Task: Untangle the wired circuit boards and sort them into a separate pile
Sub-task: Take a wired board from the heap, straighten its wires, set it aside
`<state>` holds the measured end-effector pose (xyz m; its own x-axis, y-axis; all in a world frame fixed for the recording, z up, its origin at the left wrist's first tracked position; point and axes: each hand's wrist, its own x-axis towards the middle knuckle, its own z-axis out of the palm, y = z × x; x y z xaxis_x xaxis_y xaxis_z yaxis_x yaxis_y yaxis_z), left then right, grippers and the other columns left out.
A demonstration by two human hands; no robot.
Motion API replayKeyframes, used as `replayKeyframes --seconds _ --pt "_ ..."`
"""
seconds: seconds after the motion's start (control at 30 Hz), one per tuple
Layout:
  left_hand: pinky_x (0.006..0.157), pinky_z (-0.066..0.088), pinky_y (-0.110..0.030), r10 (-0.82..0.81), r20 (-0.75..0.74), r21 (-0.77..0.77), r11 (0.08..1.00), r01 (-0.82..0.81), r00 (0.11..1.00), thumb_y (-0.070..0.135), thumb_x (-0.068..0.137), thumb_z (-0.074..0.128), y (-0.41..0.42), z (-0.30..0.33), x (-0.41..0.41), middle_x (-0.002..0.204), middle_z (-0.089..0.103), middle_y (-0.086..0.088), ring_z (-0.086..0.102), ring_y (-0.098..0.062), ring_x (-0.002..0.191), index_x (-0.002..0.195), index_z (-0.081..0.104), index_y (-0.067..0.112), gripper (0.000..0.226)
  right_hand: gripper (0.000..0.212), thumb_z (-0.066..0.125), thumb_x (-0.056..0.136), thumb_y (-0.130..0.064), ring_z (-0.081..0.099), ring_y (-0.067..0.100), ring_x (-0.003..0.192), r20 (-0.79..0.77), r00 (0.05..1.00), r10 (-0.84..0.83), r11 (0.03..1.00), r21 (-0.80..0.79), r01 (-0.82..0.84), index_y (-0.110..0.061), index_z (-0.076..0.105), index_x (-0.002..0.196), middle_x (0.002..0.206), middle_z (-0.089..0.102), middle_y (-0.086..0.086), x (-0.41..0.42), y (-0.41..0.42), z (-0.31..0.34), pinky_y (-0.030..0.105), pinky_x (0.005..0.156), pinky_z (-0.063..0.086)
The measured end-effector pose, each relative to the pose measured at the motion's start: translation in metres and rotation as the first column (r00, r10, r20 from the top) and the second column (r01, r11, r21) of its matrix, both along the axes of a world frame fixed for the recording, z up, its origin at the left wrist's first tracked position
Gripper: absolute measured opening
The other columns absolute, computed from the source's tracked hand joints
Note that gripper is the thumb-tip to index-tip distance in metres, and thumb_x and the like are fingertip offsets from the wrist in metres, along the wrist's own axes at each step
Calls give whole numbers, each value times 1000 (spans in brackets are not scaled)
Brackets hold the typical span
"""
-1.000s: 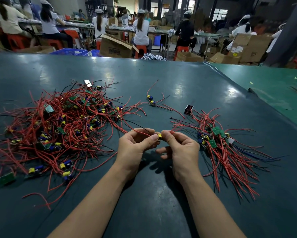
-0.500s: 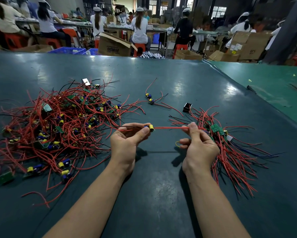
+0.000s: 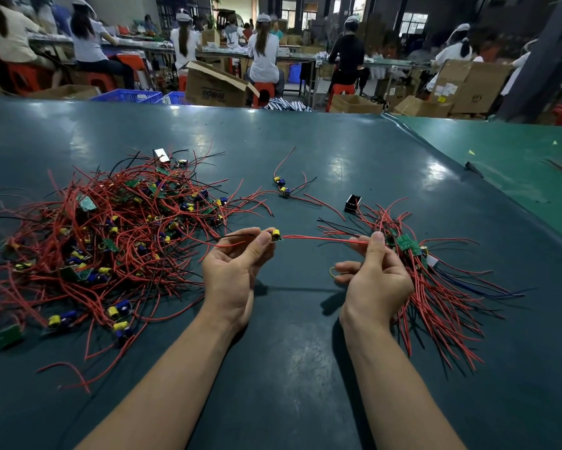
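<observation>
Dark green table [image 3: 289, 368] carries a tangled pile [image 3: 110, 241] left of the hands and a sorted pile [image 3: 435, 280] right of them. Between the piles, the left hand [image 3: 237, 274] pinches a board [image 3: 275, 235], and the right hand [image 3: 375, 280] pinches its taut red wire [image 3: 321, 238].

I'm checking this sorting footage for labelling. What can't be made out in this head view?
- Board in the left hand: mostly hidden by the fingers.
- Yellow loop by the right hand: partly behind the hand.
- Boards deep in the tangled pile: buried under red wires, uncountable.

Dim hall, overhead glare patches on table [image 3: 338, 151], soft shadows under arms, wide-angle edge bending, bg blurry.
</observation>
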<state>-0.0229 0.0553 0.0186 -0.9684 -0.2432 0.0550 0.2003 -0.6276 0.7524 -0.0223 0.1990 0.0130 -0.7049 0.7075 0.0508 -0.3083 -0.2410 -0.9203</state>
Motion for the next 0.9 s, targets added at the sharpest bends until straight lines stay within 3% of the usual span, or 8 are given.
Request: replayKeyframes --seconds 0.1,0.17,0.23,0.3,0.37,0.5,0.7,0.9 --pt "61 52 -20 47 31 11 999 -47 998 17 70 70 -4 3 -1 71 72 3 61 -7 59 88 65 10 19 26 58 98 -34 56 15 37 19 998 62 998 -1 -62 -14 60 82 77 69 -1 -1 -2 -1 20 32 38" --pt "58 47 -18 38 55 37 999 -40 998 25 73 69 -9 6 -1 67 66 5 52 -6 54 90 67 11 22 39 56 97 -44 49 13 34 38 991 128 992 -22 -127 -12 62 75 64 67 2 0 -3 0 19 35 34" --pt "57 46 -19 -47 74 78 996 41 996 30 75 68 -13 9 0 62 58 5 48 -6 52 87 70 12 21 50 53 97 -47 45 10 33 -2 985 173 982 -81 -173 -9 64 67 52 62 3 0 -2 2 18 34 31" --pt "53 45 -19 -170 85 119 980 159 982 32 78 67 -12 12 3 59 48 3 44 -8 50 81 71 12 20 47 57 96 -41 41 7 34 -22 958 285 954 -84 -286 -8 66 64 46 56 2 2 -3 3 16 33 27" --pt "47 39 -19 -266 83 105 961 257 960 31 80 65 -10 13 4 56 38 1 37 -9 47 78 70 10 21 38 63 90 -39 37 5 35 45 880 472 881 23 -473 -11 73 67 45 52 0 5 -6 3 15 35 25" --pt "48 32 -22 -334 120 -136 927 349 935 28 79 64 -2 10 7 58 37 -5 34 -13 52 73 74 9 22 35 67 77 -47 28 7 37 133 702 700 687 148 -712 -14 80 84 45 39 -2 10 -8 5 15 36 21" --pt "44 17 -21 -456 137 -333 815 474 880 21 84 60 3 9 16 45 34 4 27 -8 38 61 68 14 25 33 72 71 -40 24 5 37 65 585 808 586 7 -810 -13 79 88 44 33 -5 10 -9 5 15 37 18" --pt "37 32 -9 -431 87 -401 810 427 898 3 96 48 6 7 16 41 51 5 43 1 33 79 55 -4 20 17 69 87 -23 24 7 38 83 695 714 696 21 -717 -11 78 79 42 33 -5 6 -10 1 17 38 19"
